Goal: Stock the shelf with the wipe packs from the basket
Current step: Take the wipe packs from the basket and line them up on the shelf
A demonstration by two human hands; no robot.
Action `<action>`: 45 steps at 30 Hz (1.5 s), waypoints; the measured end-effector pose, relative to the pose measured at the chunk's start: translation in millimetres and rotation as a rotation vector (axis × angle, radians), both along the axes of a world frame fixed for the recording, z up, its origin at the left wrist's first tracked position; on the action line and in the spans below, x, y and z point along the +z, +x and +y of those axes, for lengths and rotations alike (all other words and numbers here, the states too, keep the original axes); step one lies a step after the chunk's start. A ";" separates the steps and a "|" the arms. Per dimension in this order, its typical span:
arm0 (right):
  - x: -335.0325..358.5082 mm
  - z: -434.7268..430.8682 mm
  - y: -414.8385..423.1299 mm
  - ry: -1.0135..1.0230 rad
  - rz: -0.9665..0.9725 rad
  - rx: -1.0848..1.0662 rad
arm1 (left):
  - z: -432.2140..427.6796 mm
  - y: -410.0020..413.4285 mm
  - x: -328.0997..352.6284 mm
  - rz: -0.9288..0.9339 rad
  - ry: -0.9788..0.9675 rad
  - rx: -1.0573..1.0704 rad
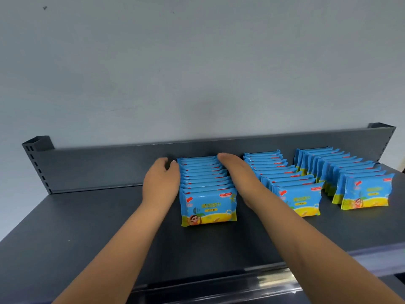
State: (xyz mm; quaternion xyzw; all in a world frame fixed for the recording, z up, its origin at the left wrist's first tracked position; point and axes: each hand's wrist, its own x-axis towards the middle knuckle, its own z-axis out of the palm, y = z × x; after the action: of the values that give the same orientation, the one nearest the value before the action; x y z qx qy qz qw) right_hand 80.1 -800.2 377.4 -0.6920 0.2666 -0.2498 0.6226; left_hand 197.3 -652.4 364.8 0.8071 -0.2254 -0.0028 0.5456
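A dark grey shelf (87, 227) holds 3 rows of upright blue-and-yellow wipe packs. The left hand (161, 181) presses loosely bent fingers against the left side of the leftmost row (206, 187), and the right hand (238, 174) lies flat along its right side, fingers straight — the 2 hands apart, that row between them. Further right stand the middle row (282, 174) and the right row (341, 170) — untouched.

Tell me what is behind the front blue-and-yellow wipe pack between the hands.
Behind the front blue-and-yellow wipe pack, a row of packs runs back toward the shelf's dark grey rear wall. Only their blue top edges show; their faces are covered.
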 end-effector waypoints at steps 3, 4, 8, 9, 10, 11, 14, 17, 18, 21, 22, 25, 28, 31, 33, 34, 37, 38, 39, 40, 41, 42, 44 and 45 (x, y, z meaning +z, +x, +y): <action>8.3 2.1 -12.3 -0.505 0.149 -0.018 | -2.2 -18.9 19.9 -0.291 0.276 -0.035; 9.8 -0.5 -17.7 -0.632 0.233 -0.042 | -6.6 -26.1 24.7 -0.385 0.365 -0.037; 18.4 -21.4 -49.7 -0.887 0.358 -0.132 | -30.5 -69.2 43.3 -0.591 0.470 -0.048; 19.7 -30.6 -58.8 -0.898 0.360 -0.141 | -38.2 -80.3 46.2 -0.616 0.448 -0.068; 22.3 -39.4 -69.9 -0.889 0.369 -0.141 | -46.9 -90.6 47.9 -0.625 0.418 -0.096; 24.5 -49.2 -81.1 -0.863 0.371 -0.143 | -56.5 -101.3 48.5 -0.615 0.382 -0.122; 25.0 -82.2 -111.8 -0.806 0.348 -0.151 | -84.7 -136.2 46.9 -0.515 0.283 -0.195; 21.2 -109.0 -134.7 -0.679 0.205 -0.178 | -107.3 -183.5 49.0 -0.148 -0.043 -0.248; 18.0 -117.7 -139.0 -0.605 0.141 -0.195 | -116.4 -194.5 47.0 0.050 -0.178 -0.264; 5.5 -138.0 -145.4 -0.321 -0.002 -0.215 | -150.8 -203.8 27.6 0.532 -0.483 -0.198; -0.2 -143.3 -144.7 -0.157 -0.045 -0.187 | -159.4 -201.7 20.7 0.615 -0.562 -0.147; -11.2 -151.3 -143.7 0.297 -0.139 -0.086 | -177.2 -189.5 -2.9 0.698 -0.682 0.013; -18.2 -156.6 -139.0 0.396 -0.130 -0.044 | -182.4 -184.0 -12.5 0.756 -0.698 0.073; -22.6 -155.1 -132.6 0.530 -0.151 0.027 | -181.7 -186.6 -12.0 0.833 -0.679 0.022; -27.8 -156.0 -126.3 0.566 -0.154 0.061 | -181.7 -189.2 -11.0 0.831 -0.647 -0.057; -30.6 -157.0 -123.4 0.572 -0.162 0.065 | -182.8 -188.5 -12.0 0.824 -0.634 -0.094; -36.2 -161.0 -119.2 0.602 -0.181 0.043 | -183.0 -181.0 -18.1 0.794 -0.618 -0.155; -38.8 -162.8 -118.6 0.628 -0.190 0.043 | -182.6 -179.5 -19.0 0.795 -0.615 -0.174; -40.3 -163.5 -119.1 0.652 -0.192 0.043 | -183.0 -176.9 -21.0 0.803 -0.613 -0.190; -42.0 -164.0 -119.3 0.673 -0.205 0.047 | -183.2 -175.8 -21.4 0.810 -0.611 -0.209; -42.0 -164.2 -119.6 0.683 -0.213 0.042 | -183.5 -175.7 -21.1 0.816 -0.611 -0.229; -42.9 -165.5 -118.8 0.693 -0.222 0.038 | -183.9 -176.2 -20.3 0.823 -0.606 -0.245; -42.1 -166.8 -116.9 0.703 -0.224 0.040 | -186.1 -174.5 -21.3 0.829 -0.598 -0.271; -40.8 -167.5 -116.0 0.704 -0.222 0.037 | -186.9 -173.6 -22.0 0.827 -0.595 -0.276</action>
State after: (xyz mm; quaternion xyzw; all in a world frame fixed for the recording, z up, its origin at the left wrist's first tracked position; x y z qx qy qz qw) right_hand -35.8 -967.7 336.5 -0.4087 0.2545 -0.2051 0.8521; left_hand 23.7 -839.3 342.8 0.5118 -0.0866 -0.3287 0.7890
